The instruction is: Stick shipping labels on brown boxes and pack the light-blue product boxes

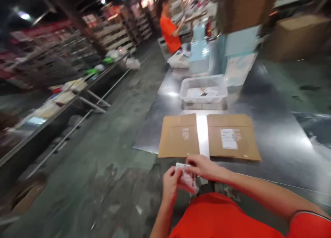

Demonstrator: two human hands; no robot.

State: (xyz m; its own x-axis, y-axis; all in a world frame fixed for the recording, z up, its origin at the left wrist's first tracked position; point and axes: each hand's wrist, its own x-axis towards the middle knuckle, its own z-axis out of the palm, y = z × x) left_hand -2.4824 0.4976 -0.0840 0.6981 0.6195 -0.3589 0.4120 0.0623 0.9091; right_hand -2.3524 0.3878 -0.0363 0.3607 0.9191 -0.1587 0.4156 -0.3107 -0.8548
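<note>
Here I was at the near edge of the steel tabletop [274, 141], my left hand [170, 186] pinching a small clear plastic packet [186, 177], and my right hand [204, 167] reaching across with its fingers [195, 161] closed narrowly on the packet's top edge. There it was, held between both hands, low over the front of my orange shirt [222, 217]. Red and white inside, maybe printed paper, though the blur made that hard to call!

Just past my right fingertips lay a flattened cardboard mailer [181, 136], its near edge almost touching them, with a white strip [203, 134] down the middle and a shipping label [229, 138] on the right-hand panel. Farther along the tabletop sat a white plastic basket [204, 88] holding papers, then pale blue bins [199, 55]. At the far end, a co-worker in an orange shirt [169, 34] stood with raised hands. Off to my left, beyond the concrete floor [103, 155], ran a long shelf rack [64, 100] loaded with packages, and a large cardboard box [297, 36] sat at top right.
</note>
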